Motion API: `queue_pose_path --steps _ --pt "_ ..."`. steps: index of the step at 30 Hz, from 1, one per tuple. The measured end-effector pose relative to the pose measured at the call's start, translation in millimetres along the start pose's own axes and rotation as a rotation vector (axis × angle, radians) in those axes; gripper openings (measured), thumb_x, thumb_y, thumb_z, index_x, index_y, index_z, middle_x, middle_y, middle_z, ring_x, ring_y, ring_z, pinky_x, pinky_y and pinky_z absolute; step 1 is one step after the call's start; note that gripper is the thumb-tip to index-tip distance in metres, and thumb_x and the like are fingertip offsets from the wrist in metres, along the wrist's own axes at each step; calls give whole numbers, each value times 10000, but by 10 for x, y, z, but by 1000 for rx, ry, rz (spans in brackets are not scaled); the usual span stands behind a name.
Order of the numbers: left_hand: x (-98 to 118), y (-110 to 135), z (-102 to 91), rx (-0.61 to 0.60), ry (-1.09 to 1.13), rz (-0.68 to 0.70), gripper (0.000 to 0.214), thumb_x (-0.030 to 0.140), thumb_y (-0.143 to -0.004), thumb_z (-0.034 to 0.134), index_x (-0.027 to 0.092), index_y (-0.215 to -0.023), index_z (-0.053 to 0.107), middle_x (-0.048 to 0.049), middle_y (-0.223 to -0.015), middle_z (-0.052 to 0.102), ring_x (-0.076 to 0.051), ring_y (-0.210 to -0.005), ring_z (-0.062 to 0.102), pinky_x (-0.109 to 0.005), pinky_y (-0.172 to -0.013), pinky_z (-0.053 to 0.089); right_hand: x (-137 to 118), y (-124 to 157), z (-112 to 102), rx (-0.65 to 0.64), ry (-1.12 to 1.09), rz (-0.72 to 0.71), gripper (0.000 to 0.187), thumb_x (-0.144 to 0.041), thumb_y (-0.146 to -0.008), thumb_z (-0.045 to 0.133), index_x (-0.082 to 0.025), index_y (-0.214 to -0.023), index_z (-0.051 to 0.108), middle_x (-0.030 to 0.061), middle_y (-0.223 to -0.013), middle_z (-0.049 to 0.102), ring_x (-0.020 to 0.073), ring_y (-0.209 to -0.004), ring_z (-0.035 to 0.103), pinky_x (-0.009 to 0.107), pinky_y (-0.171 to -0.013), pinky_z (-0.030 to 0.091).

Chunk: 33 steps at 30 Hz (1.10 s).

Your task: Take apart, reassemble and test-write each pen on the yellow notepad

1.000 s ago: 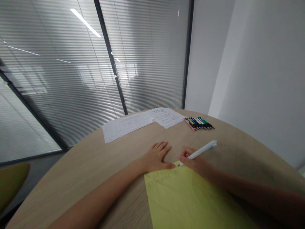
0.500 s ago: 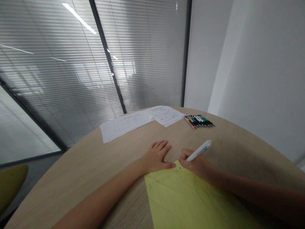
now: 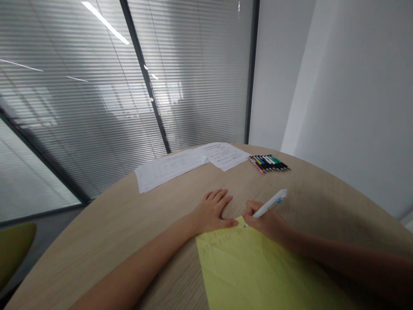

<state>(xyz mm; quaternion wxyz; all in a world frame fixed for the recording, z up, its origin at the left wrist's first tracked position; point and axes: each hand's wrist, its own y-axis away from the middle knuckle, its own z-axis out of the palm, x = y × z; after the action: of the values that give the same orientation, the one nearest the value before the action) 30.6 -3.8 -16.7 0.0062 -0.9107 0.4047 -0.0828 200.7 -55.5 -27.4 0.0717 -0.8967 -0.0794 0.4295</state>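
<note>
A yellow sheet of paper (image 3: 251, 267) lies at the table's near side, with a line of faint handwriting along its top edge. My left hand (image 3: 211, 213) rests flat with fingers spread, its thumb on the sheet's top edge and the other fingers on the wood. In my right hand (image 3: 263, 223) is a white pen (image 3: 270, 203) with a light blue detail near its upper end. The pen slants up to the right, and its tip meets the paper near the top edge, just right of my left thumb.
Printed white sheets (image 3: 174, 168) lie at the table's far side. Right of them is a row of several pens (image 3: 269, 163). The round wooden table (image 3: 106, 228) stands by a glass partition with blinds (image 3: 200, 77). A green chair (image 3: 16, 249) is at the left.
The pen tip has shifted very slightly at the paper's top edge, and the pen's upper end a little to the right. My left hand stays in place.
</note>
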Motion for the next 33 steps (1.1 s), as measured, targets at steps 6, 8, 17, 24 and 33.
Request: queue_pose_path --steps 6,8,17,24,33 --pt "-11 -3 2 0 -24 5 750 589 -680 489 110 -1244 361 -173 -1340 276 -287 -1225 242 -455 -988 179 -27 18 -14 -27 -13 -1 207 -145 -555 424 -214 -451 259 -61 -432 301 88 -444 307 223 -448 220" --pt "-10 -7 -4 -14 -33 6 755 593 -682 484 109 -1247 356 -171 -1344 269 -286 -1230 234 -451 -991 179 -21 10 -8 -19 -17 17 200 -150 -541 422 -212 -441 260 -67 -422 291 85 -434 299 219 -439 212" --pt "-12 -5 -1 -31 -57 6 775 617 -686 463 113 -1261 336 -167 -1352 253 -287 -1236 225 -444 -1001 171 -4 -28 -32 83 -23 81 174 -179 -552 401 -210 -447 266 -66 -422 300 89 -446 313 211 -442 229" --pt "-17 -5 -6 -45 -68 -3 771 617 -689 456 127 -1269 321 -157 -1359 240 -286 -1242 208 -451 -997 178 19 -19 -6 94 -17 67 194 -170 -548 422 -209 -448 260 -71 -414 271 82 -427 287 207 -425 203" --pt "-15 -7 3 -23 -60 5 764 606 -684 475 113 -1253 347 -166 -1346 265 -284 -1235 227 -448 -995 185 26 -9 -4 79 9 42 209 -174 -565 438 -209 -460 261 -71 -414 282 83 -425 293 204 -425 202"
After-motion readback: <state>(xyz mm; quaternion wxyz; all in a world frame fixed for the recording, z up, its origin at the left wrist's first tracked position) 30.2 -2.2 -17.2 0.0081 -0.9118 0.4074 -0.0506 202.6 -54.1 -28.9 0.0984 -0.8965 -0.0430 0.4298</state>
